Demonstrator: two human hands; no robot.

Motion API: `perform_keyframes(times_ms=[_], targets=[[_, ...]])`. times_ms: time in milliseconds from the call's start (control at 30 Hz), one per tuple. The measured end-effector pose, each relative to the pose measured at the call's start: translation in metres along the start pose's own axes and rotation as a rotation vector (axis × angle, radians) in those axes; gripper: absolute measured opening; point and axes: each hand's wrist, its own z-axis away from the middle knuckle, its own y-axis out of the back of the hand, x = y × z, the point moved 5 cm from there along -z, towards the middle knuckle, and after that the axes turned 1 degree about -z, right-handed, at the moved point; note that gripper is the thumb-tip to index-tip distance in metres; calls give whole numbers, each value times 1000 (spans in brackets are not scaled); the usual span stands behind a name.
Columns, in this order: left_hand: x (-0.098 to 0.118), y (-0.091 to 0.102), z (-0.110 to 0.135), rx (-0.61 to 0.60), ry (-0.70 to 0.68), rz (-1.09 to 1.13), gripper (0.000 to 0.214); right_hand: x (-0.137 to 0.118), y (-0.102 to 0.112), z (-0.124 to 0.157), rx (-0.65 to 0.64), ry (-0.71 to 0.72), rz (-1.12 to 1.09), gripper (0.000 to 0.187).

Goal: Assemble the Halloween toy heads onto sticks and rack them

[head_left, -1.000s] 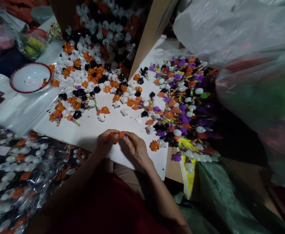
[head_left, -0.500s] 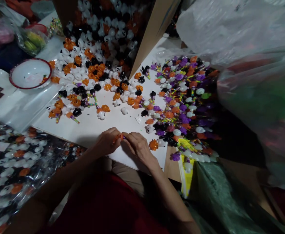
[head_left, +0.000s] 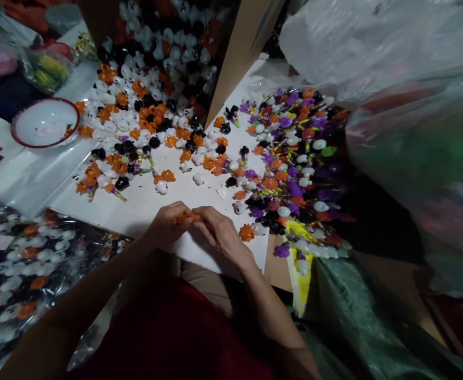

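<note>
Close together over the front of the white board (head_left: 144,198), my two hands hold a small orange plastic piece (head_left: 184,217) between them. My left hand (head_left: 168,224) is closed on its left end. The fingers of my right hand (head_left: 217,229) pinch its right end and cover much of it. Its exact shape is hard to make out. Beyond my hands lies a single white ghost-shaped piece (head_left: 199,179). Right of my right hand, an orange pumpkin-like piece (head_left: 247,232) rests near the board's edge.
A heap of white, orange and black figures (head_left: 148,113) spills from a cardboard box (head_left: 231,58). Candy-filled tubes with coloured tops (head_left: 282,174) are piled at right. A red-rimmed bowl (head_left: 45,141) stands at left. Filled plastic bags (head_left: 405,142) crowd the right side.
More of the orange piece shows between my fingers, and my hands have shifted slightly around it. The whole view has moved a little, so the scene sits slightly further left.
</note>
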Motion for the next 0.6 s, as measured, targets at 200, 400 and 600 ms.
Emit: perform_keyframes(times_ms=[200, 400, 600], targets=[[-10, -12, -2, 0, 319, 314, 16, 16, 0, 9, 272, -93, -106, 19], [-31, -38, 1, 322, 670, 1082, 37, 2, 1, 14, 357, -38, -72, 16], [-32, -47, 1, 366, 662, 1142, 38, -1, -9, 16, 366, 16, 52, 16]])
